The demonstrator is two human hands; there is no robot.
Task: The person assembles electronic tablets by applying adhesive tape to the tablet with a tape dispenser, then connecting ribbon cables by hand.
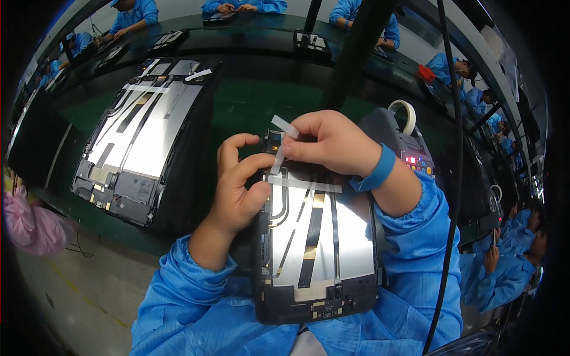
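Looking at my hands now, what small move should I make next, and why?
I'd probably press the lower end of the pale strip down with your left hand: your right hand pinches it above, it reaches down over the open device, and your left index finger is right beside it.

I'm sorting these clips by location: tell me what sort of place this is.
Likely an electronics assembly or repair shop: an opened tablet lies in front, a second opened tablet is on the green workbench, and several blue-smocked co-workers are at work nearby.
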